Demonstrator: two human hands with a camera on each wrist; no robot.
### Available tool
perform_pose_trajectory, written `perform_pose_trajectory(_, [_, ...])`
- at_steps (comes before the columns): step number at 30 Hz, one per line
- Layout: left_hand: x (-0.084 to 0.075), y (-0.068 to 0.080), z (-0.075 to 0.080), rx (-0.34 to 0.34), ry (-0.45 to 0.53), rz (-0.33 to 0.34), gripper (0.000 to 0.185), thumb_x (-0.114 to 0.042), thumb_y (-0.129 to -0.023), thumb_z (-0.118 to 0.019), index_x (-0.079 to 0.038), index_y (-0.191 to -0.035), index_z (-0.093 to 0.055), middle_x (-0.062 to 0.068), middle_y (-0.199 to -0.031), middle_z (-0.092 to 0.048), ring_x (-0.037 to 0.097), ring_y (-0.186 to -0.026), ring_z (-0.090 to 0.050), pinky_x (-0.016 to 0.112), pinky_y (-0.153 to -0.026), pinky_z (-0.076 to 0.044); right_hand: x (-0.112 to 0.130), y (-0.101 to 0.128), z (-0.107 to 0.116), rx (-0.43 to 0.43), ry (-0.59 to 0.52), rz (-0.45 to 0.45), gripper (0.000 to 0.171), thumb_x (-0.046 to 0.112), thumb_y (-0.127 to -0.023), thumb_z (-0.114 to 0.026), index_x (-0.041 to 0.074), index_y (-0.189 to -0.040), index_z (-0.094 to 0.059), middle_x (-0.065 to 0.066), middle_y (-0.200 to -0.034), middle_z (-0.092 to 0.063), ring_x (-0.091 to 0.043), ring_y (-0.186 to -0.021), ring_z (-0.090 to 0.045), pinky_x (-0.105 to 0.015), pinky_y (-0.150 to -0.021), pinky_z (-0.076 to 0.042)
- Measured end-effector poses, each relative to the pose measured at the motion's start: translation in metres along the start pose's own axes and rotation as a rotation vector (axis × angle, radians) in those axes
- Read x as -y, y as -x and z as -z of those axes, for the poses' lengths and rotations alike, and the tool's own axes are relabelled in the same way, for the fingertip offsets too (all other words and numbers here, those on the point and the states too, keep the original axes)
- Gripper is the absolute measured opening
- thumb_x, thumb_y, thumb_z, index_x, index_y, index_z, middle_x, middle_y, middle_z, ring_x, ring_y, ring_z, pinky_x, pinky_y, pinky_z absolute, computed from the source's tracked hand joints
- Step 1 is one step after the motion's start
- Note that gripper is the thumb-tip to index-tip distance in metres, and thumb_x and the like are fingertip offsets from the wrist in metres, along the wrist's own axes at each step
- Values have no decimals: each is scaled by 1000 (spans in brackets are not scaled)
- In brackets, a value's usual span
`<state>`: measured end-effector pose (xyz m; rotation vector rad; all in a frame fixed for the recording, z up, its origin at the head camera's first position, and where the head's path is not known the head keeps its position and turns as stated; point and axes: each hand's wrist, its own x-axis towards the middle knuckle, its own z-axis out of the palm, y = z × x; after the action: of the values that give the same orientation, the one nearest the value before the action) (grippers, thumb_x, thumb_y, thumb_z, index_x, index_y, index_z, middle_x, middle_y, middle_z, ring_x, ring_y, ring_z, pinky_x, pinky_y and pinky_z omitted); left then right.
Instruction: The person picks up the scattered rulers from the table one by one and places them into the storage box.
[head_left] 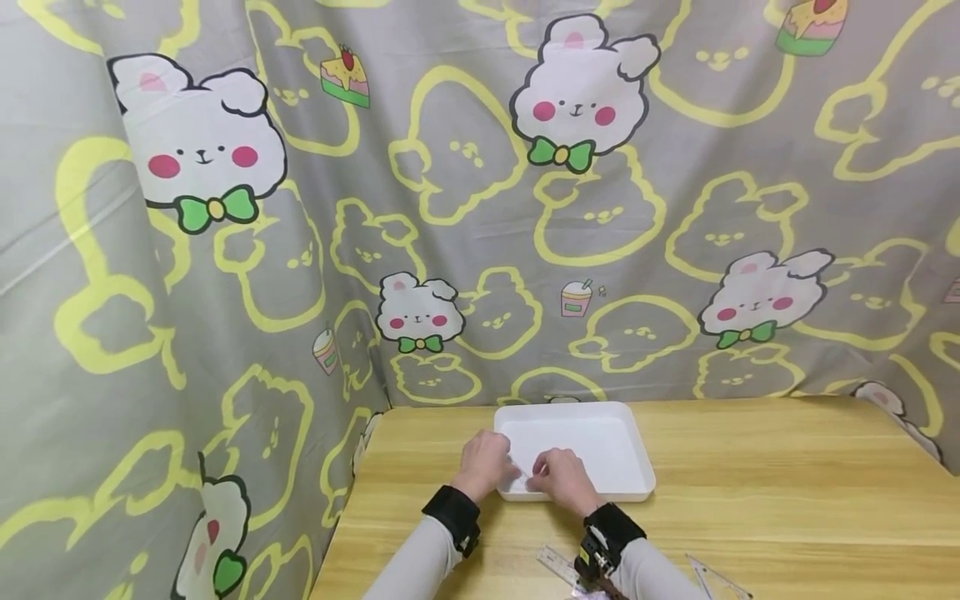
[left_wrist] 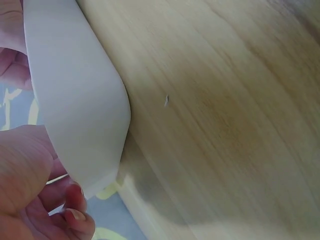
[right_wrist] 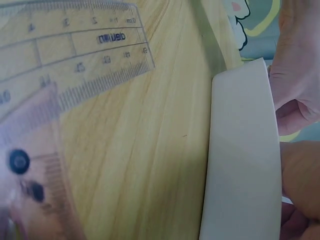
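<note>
Down at the near edge of the wooden table (head_left: 750,500), a clear ruler (head_left: 557,565) and a clear set square (head_left: 716,577) lie just beside the right wrist, and the right wrist view shows the ruler's printed scale right up close. Just beyond them, both hands meet at the near left corner of the white tray (head_left: 600,417), which sits flat on the table toward its far edge, close under the bunny-print curtain (head_left: 480,208). Left hand (head_left: 486,465) comes in from the left and sits over the tray's corner; right hand (head_left: 561,479) is beside it over the near rim, almost touching. So the tray lies straight ahead of both grips, its long axis running left to right across the table, and most of it stretches away to the right of the hands; the right hand is the nearer one to the tray's middle. Both forearms angle inward in grey sleeves with black wrist straps. From the left wrist view the fingers (left_wrist: 75,210) curl under and around the rounded corner, thumb on the near side, so that hand looks clamped on the rim. From the right wrist view fingers show past the tray wall, but whether they pinch the rim or something small inside it, I cannot tell.
</note>
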<state>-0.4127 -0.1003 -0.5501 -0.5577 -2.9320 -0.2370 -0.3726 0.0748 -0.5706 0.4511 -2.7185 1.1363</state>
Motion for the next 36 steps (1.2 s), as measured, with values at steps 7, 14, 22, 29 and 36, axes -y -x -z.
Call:
perform_pose_trajectory(7, [3, 6, 2, -40, 41, -38, 23, -26, -79, -92, -13, -92, -78, 0, -86, -72, 20, -80, -63, 32, -66, -50, 4, 4, 4, -122, -67, 53, 15, 0, -82, -84, 1, -93, -74, -4, -78, -73, -16, -70, -67, -31, -67, -56])
perform_pose_trajectory(14, [3, 36, 10, -221, 148, -121, 33, -28, -88, -86, -11, -114, -76, 7, -114, -73, 27, -99, -66, 38, -82, -56, 9, 33, 29, -249, -158, 98, 23, -4, -85, -81, 1, -106, -74, -11, -96, -75, -21, -82, -71, -36, -74, -61])
perform_pose_trajectory(22, [-5, 80, 21, -250, 251, -168, 43, -29, -88, -86, -10, -124, -71, 5, -114, -70, 21, -101, -66, 34, -82, -56, 7, 75, 57, -111, -83, 49, 23, 8, -88, -83, 7, -109, -75, -6, -104, -75, -17, -88, -70, -33, -75, -60])
perform_pose_trajectory(29, [-24, 98, 34, -139, 337, -192, 48, -34, -86, -87, -10, -125, -71, 1, -114, -67, 14, -103, -62, 28, -85, -54, -4, 95, 74, -3, -37, 75, 32, 17, -87, -86, 6, -115, -74, -7, -108, -75, -25, -94, -70, -33, -77, -59])
perform_pose_trajectory(36, [-61, 120, 21, 125, 300, -221, 64, -54, -79, -88, -15, -126, -69, -8, -106, -57, 3, -95, -47, 16, -80, -43, -25, 130, 74, 150, -33, 145, 47, 38, -80, -90, 8, -112, -74, 6, -96, -65, -6, -81, -56, -24, -66, -49])
